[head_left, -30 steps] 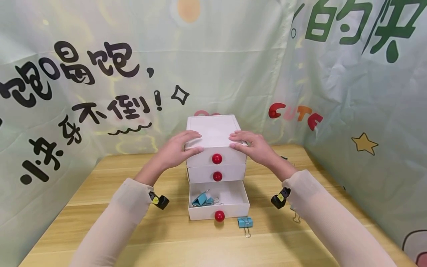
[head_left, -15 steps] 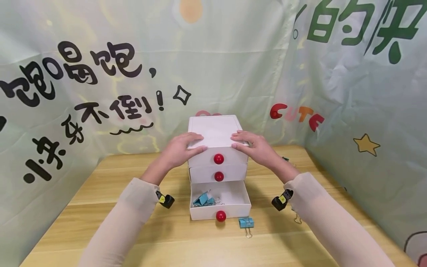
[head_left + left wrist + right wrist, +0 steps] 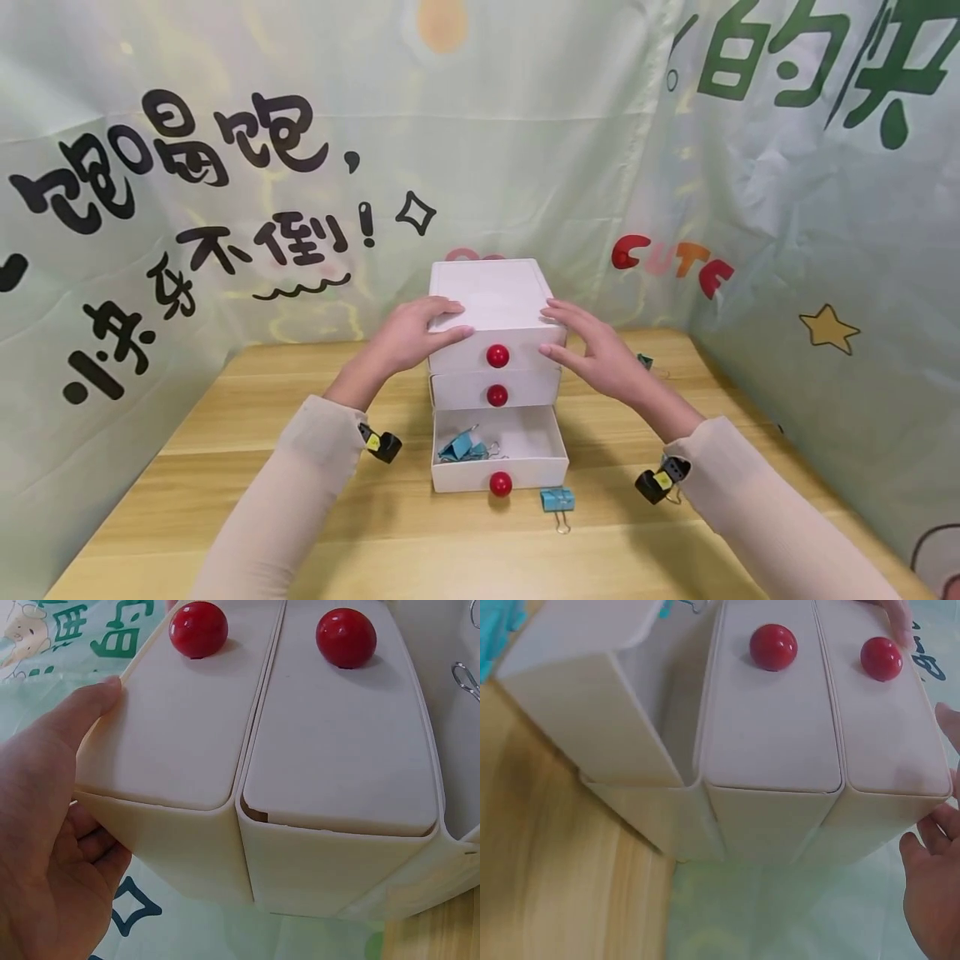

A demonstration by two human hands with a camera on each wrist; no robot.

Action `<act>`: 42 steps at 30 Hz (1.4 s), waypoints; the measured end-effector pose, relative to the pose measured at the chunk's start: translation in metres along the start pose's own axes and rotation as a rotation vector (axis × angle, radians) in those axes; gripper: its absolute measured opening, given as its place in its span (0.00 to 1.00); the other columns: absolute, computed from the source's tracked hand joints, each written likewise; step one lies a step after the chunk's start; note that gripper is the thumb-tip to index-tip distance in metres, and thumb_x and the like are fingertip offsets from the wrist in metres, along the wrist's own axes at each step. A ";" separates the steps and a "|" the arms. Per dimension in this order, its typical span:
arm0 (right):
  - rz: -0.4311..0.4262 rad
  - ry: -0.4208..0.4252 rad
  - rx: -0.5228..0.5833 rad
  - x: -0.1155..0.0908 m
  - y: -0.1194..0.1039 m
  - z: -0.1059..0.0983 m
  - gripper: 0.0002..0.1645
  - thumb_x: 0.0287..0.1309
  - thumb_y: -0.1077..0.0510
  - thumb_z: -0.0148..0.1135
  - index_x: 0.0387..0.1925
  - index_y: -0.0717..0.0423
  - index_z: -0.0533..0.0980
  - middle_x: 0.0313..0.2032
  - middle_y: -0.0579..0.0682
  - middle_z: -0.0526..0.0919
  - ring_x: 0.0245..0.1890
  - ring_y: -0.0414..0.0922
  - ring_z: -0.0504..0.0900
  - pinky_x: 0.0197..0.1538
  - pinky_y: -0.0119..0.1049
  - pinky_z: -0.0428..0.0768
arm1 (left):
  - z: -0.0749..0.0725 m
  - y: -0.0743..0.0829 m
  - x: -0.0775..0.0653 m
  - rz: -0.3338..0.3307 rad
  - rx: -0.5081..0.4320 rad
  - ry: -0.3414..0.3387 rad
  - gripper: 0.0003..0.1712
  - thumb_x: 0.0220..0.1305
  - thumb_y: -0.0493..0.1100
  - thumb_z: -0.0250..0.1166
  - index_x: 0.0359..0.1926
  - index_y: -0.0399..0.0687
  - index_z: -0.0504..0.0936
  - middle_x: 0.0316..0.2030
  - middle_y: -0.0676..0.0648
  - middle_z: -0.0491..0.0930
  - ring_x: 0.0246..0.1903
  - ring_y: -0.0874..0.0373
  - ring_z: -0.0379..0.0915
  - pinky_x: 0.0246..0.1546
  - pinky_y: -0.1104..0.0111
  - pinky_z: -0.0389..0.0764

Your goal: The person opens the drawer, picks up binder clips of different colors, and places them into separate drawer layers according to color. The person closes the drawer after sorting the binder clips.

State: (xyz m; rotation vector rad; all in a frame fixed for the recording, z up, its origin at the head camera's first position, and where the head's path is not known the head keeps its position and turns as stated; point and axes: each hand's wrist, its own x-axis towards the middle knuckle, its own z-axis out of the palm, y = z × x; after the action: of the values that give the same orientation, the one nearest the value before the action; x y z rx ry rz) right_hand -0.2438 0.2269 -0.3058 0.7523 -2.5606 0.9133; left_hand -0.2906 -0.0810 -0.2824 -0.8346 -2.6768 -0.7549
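Observation:
A small white drawer cabinet (image 3: 491,287) stands on the table with three stacked drawers, each with a round red knob. Its bottom drawer (image 3: 465,477) is pulled out, and blue binder clips (image 3: 459,448) lie inside at the left. My left hand (image 3: 408,335) rests on the top left edge, fingers over the top and thumb at the front edge. At the top right edge is my right hand (image 3: 603,354), fingers spread and thumb apart from them, holding nothing. In the right wrist view its fingers (image 3: 937,832) are beside the cabinet's top corner.
A blue binder clip (image 3: 557,500) lies on the wooden table (image 3: 420,542) just right of the open drawer's front. Another dark clip (image 3: 645,361) lies behind my right forearm. Printed cloth (image 3: 525,167) hangs behind and along both sides.
My right hand has shifted right and loosened from the cabinet's top, its fingers now at the edge. My left hand keeps its place on the cabinet. The whole view has shifted slightly.

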 end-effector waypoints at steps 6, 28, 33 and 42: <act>0.043 -0.006 0.009 -0.024 -0.001 -0.002 0.44 0.62 0.44 0.65 0.74 0.50 0.58 0.71 0.54 0.61 0.69 0.57 0.62 0.64 0.59 0.65 | -0.001 0.000 0.000 -0.013 -0.011 -0.006 0.33 0.63 0.64 0.63 0.61 0.49 0.79 0.63 0.44 0.73 0.65 0.47 0.64 0.66 0.53 0.63; 0.116 -0.111 -0.046 -0.099 -0.003 0.017 0.41 0.62 0.37 0.61 0.68 0.54 0.67 0.64 0.53 0.73 0.59 0.59 0.75 0.56 0.58 0.75 | -0.001 0.000 0.000 -0.019 -0.013 -0.001 0.33 0.63 0.64 0.63 0.61 0.50 0.78 0.64 0.44 0.73 0.65 0.47 0.63 0.66 0.52 0.64; 0.155 -0.145 -0.055 -0.111 -0.005 0.020 0.40 0.62 0.37 0.60 0.68 0.54 0.68 0.63 0.52 0.74 0.58 0.57 0.75 0.56 0.58 0.74 | 0.001 0.000 -0.001 -0.018 -0.021 -0.004 0.33 0.63 0.64 0.62 0.61 0.51 0.79 0.63 0.44 0.73 0.65 0.47 0.64 0.65 0.52 0.64; 0.212 -0.180 -0.082 -0.129 -0.007 0.030 0.41 0.60 0.34 0.60 0.66 0.53 0.70 0.62 0.51 0.75 0.58 0.57 0.76 0.56 0.56 0.75 | 0.000 0.001 -0.001 -0.013 -0.017 -0.011 0.32 0.63 0.64 0.63 0.61 0.51 0.79 0.62 0.45 0.74 0.65 0.47 0.64 0.65 0.53 0.65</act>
State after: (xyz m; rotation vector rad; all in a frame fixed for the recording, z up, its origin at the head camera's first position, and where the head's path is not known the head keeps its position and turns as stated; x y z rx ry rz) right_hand -0.1388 0.2503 -0.3838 0.5715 -2.8602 0.8282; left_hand -0.2896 -0.0810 -0.2820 -0.8283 -2.6921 -0.7792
